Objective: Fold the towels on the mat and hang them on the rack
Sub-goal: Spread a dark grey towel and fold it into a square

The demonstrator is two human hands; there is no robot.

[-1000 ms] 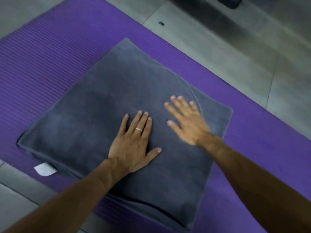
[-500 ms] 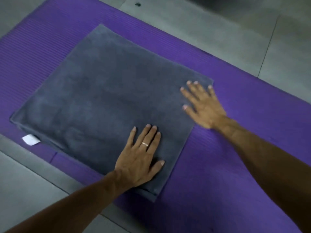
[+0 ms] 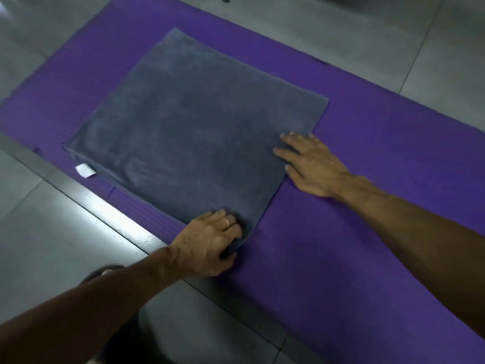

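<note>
Head view: folded grey towel (image 3: pixel 189 132) lies flat on the purple mat (image 3: pixel 367 232), centre toward 11 o'clock; left hand (image 3: pixel 207 245) pinches its 6 o'clock corner, fingers curled, while right hand (image 3: pixel 312 164) rests with fingers straight at its 3 o'clock edge; white tag (image 3: pixel 84 170) at 9 o'clock

A: Towel state?
B: Grey towel (image 3: pixel 194 132) folded flat on purple mat (image 3: pixel 380 232), white tag (image 3: pixel 84 170) sticking out at its left edge.
A: Hands?
B: Left hand (image 3: pixel 210 243) grips the near corner. Right hand (image 3: pixel 312 164) lies flat on the right edge.
</note>
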